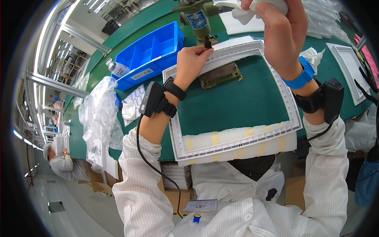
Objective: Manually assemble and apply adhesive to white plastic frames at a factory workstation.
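A white rectangular plastic frame [237, 141] lies on the table before me, its far edge under the tip of a green bench press [196, 21]. My left hand [192, 65] is closed in a pinch at that far edge, just below the press tip; what the fingers pinch is hidden. Raised at the upper right, my right hand [282, 33] is closed around a bunched white cloth [246, 14]. Whether a lever lies inside the cloth cannot be seen. The press's worn metal base [221, 76] shows inside the frame opening.
White foam [237, 152] with yellow strips lies under the frame's near edge. Left of the press are a divided blue bin [152, 49], a small bottle [117, 68] and clear plastic bags [100, 118]. Another white frame [347, 73] lies at right. A person [65, 164] sits far left.
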A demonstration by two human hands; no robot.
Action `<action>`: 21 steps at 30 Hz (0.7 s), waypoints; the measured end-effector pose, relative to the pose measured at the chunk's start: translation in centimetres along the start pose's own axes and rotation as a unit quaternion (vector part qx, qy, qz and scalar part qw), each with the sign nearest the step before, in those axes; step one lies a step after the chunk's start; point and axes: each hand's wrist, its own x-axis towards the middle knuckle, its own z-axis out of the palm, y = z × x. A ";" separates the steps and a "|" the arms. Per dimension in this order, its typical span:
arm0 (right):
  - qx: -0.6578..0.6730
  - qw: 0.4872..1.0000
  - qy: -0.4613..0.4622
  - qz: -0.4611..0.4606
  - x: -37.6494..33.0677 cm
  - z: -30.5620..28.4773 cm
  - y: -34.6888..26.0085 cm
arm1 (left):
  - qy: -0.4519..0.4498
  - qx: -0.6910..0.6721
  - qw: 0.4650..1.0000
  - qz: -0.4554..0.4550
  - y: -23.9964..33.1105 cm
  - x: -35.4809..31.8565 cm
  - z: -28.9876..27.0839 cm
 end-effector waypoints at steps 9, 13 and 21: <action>-0.051 0.997 -0.058 0.008 -2.9 -1.5 -0.5 | -0.006 0.013 1.000 -0.005 -0.1 0.0 -0.1; -0.108 0.987 -0.110 -0.041 -4.6 -1.7 -0.9 | -0.008 -0.004 1.000 -0.013 -0.2 0.0 0.0; -0.096 0.986 -0.134 -0.038 -3.3 -1.9 -1.1 | -0.021 -0.017 0.999 -0.036 0.0 0.2 -0.3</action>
